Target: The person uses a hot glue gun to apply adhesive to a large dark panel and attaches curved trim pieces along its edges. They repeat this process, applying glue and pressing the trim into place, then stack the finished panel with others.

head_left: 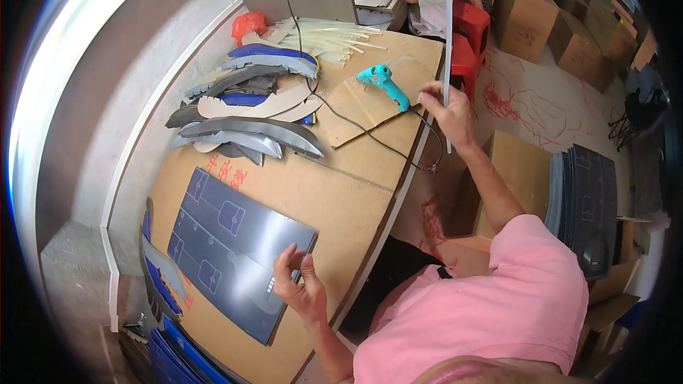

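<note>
My right hand [455, 119] is raised beyond the table's right edge. Its thumb and fingers grip a long, thin pale strip [449, 35], perhaps a flat board seen edge-on. My left hand [304, 291] hovers at the near right corner of a dark blue-grey printed cardboard sheet [238, 242]. Its fingers are loosely bent with the thumb apart, and nothing shows in them. A teal glue gun [384, 85] lies on a piece of brown cardboard [356, 110], to the left of my right hand.
Curved grey, blue and beige card pieces [249, 131] are heaped at the table's far left. Clear glue sticks [334, 34] and a red plastic bag [248, 25] lie behind them. A black cord [348, 120] crosses the table. Red stools [469, 25], cartons [523, 18] and another person [429, 0] are beyond.
</note>
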Demonstrator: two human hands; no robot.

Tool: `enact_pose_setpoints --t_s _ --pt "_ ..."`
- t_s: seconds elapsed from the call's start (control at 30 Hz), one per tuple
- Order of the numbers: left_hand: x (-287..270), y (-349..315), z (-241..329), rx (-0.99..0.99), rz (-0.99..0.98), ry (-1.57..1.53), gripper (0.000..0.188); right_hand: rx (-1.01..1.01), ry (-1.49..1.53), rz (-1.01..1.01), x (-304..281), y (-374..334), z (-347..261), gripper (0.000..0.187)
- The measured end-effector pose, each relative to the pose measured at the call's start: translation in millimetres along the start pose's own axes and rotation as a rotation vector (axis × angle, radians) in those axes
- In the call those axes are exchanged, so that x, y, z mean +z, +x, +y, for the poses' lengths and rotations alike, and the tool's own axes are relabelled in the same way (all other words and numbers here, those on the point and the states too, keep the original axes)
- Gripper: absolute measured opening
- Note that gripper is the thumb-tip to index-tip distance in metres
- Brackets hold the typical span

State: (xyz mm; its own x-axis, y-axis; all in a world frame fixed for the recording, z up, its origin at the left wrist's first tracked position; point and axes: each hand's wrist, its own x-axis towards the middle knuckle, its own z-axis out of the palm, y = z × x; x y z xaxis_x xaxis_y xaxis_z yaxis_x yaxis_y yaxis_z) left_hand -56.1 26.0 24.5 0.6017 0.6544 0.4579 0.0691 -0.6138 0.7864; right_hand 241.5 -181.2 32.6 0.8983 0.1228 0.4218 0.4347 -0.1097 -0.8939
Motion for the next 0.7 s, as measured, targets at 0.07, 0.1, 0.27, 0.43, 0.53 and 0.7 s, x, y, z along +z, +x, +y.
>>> enact_pose_setpoints --t_s 0.07,0.1,0.27,0.43,0.53,0.7 --pt "-0.8 -6.9 -4.3 -0.02 -0.028 -0.05 0.024 0.066 -0.046 -0.006 -1.1 15.6 25.4 0.022" --pt "-1.3 -10.1 -4.8 -0.03 -0.04 -0.076 0.023 0.097 -0.07 -0.009 -0.7 20.4 35.4 0.025" --pt "-1.4 -15.5 -4.6 -0.073 0.004 -0.123 0.017 0.137 -0.107 -0.164 8.4 37.4 74.5 0.041" --pt "-7.7 -11.1 -7.9 -0.107 -0.004 -0.155 0.018 0.165 -0.143 -0.271 24.1 45.8 66.3 0.047" --pt "-9.4 -11.7 -8.1 -0.139 -0.022 -0.172 0.013 0.195 -0.066 -0.293 32.4 48.8 61.1 0.042" --pt "-3.0 -5.9 -7.3 -0.155 -0.096 -0.205 0.01 0.271 -0.199 -0.369 35.2 57.8 57.7 0.035"
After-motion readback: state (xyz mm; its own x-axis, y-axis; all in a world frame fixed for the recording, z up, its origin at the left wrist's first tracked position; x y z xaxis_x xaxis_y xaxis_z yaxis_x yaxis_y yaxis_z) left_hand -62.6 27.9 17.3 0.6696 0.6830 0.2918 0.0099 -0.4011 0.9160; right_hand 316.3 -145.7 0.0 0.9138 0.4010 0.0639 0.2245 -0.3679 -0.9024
